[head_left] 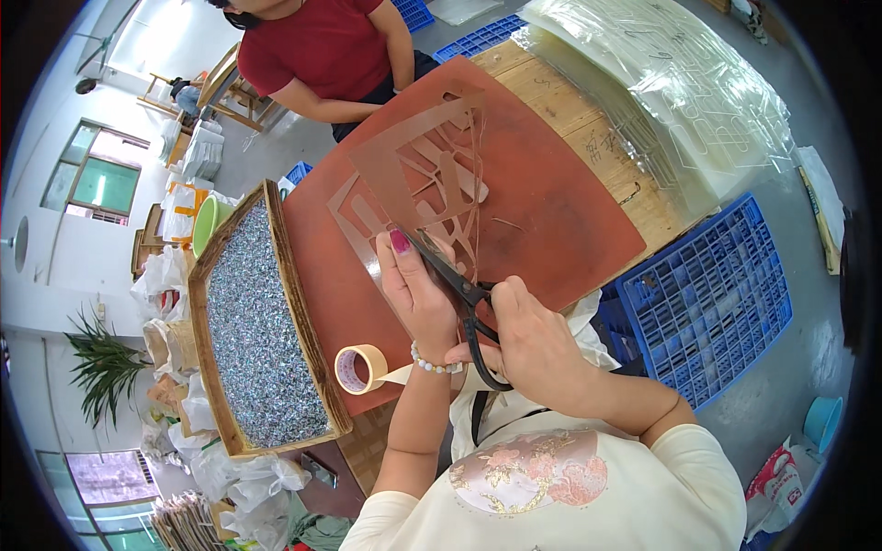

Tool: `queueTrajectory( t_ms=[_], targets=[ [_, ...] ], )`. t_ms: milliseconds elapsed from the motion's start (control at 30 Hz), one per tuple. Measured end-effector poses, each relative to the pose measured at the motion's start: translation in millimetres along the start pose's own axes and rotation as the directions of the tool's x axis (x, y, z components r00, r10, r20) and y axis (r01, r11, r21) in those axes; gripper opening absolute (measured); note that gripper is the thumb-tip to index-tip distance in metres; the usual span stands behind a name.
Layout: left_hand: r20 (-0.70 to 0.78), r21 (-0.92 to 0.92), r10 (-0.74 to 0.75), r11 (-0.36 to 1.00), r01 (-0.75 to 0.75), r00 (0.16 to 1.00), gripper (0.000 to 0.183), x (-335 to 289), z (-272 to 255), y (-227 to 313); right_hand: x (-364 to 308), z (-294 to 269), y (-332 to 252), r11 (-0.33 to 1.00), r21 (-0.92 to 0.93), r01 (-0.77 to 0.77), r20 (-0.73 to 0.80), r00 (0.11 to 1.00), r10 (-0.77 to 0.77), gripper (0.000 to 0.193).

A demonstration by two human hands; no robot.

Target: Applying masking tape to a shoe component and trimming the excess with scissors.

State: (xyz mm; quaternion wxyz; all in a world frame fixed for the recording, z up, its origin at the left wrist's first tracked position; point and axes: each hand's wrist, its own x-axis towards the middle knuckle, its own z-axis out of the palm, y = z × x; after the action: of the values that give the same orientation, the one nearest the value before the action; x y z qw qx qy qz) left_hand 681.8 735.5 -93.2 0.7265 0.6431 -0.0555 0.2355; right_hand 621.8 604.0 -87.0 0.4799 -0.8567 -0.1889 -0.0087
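My right hand (542,344) grips black-handled scissors (472,296), its fingers through and around the loops. The blades point up and left, alongside my left hand (418,294), whose thumb shows a dark pink nail. Between the thumb and fingers of that hand is the near edge of a thin see-through sheet with cut-out shapes (390,165). The sheet spreads over a reddish-brown board (560,211); how the blades meet it is hidden by my hand. Left of my left wrist stands a roll of cream masking tape (360,369), a loose strip running toward that wrist.
A wooden tray of glittering chips (262,340) borders the board on the left. Clear cut-out sheets (680,92) are stacked on the wooden table at far right. Blue plastic crates (707,303) stand at right. Across the board is a person in a red shirt (317,50).
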Motion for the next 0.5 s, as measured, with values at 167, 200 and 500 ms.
queueTrajectory(
  t_ms=[167, 200, 500],
  targets=[
    [0.006, -0.018, 0.003, 1.0, -0.003, 1.0, 0.025, -2.0, 0.7, 0.8, -0.9, 2.8, -0.7, 0.999, -0.047, 0.002, -0.021, 1.0, -0.003, 0.064],
    [-0.006, -0.017, -0.002, 1.0, 0.002, 1.0, 0.026, -2.2, 1.5, 1.6, -0.8, 3.1, -1.2, 0.999, -0.047, 0.001, -0.02, 1.0, -0.002, 0.062],
    [-0.022, -0.029, -0.02, 0.999, 0.019, 1.0, 0.027, -2.2, 6.6, 6.9, -2.0, 1.3, -0.5, 0.999, 0.002, -0.032, 0.019, 0.999, 0.032, 0.065]
  ],
)
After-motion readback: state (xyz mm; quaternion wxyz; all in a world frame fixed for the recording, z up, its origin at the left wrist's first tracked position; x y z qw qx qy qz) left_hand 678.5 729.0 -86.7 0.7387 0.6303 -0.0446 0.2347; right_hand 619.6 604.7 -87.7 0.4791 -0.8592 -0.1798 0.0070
